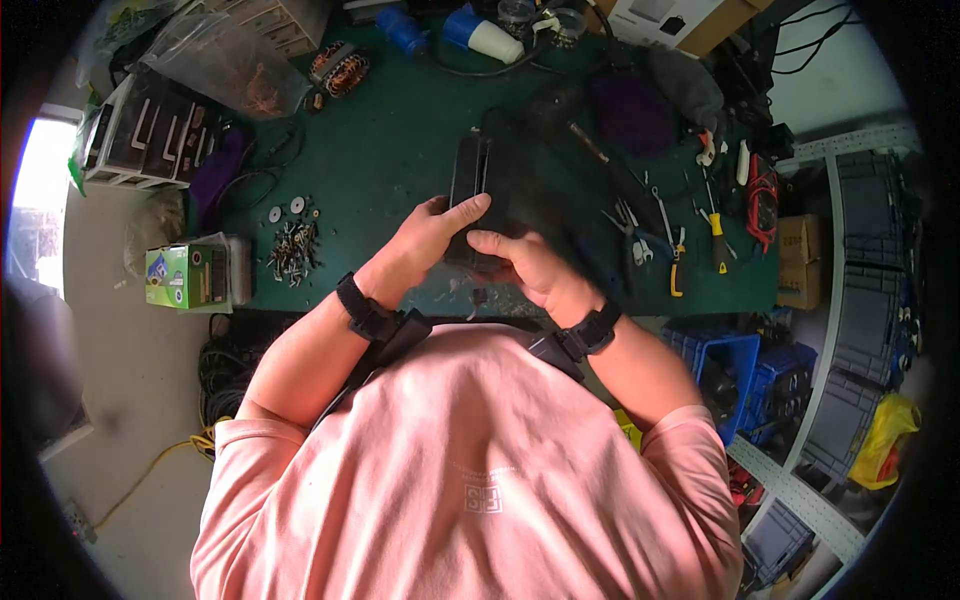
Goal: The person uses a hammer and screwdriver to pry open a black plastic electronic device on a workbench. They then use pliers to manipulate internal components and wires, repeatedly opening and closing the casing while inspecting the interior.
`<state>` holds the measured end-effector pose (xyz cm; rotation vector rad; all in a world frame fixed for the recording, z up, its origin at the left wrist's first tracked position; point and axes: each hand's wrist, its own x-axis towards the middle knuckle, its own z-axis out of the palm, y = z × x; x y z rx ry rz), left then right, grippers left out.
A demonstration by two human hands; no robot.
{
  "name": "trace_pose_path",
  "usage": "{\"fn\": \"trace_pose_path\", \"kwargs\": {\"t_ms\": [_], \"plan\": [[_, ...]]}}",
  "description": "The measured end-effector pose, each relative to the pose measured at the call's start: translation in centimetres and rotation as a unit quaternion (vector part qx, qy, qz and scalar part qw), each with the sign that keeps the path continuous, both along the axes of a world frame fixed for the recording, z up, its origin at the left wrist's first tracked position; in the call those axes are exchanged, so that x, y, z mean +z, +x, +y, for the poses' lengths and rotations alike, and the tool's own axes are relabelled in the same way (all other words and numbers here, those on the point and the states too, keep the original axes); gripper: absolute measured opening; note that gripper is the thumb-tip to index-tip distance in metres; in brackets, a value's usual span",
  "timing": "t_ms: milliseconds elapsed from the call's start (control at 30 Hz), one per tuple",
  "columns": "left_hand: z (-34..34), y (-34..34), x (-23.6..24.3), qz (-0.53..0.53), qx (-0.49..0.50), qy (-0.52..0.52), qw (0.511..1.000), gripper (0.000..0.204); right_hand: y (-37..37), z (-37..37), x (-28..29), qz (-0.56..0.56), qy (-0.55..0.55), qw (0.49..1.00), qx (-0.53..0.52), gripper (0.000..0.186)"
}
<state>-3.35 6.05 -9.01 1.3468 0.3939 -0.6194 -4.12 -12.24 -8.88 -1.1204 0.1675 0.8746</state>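
A long black box-shaped part (468,172) with a narrow slot along its upper side stands between my hands at the near edge of the green workbench. My left hand (425,235) grips it from the left, thumb laid over its near end. From the other side my right hand (525,262) closes on the same part, its thumb just below the left one. Most fingers of both hands are hidden beneath or behind the part. Its exact kind cannot be made out, as the area to its right is dark and blurred.
Left of my hands lie a pile of screws (292,250) and washers (297,205). At right are pliers (632,232), a yellow-handled screwdriver (718,240) and a red meter (762,200). A copper-wound coil (340,70) and blue plugs (480,35) sit along the back.
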Motion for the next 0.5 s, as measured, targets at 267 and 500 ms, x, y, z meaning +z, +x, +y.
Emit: {"fn": "trace_pose_path", "kwargs": {"t_ms": [267,500], "plan": [[0.9,0.4,-0.1,0.101,-0.018,-0.035,0.994,0.057,1.2,0.1,-1.5,0.079,-0.044,0.994,0.068,0.047],[2.8,-1.5,0.5,-0.002,0.005,0.069,0.998,0.083,1.6,1.7,-1.4,0.093,0.036,0.995,0.025,0.049]]}}
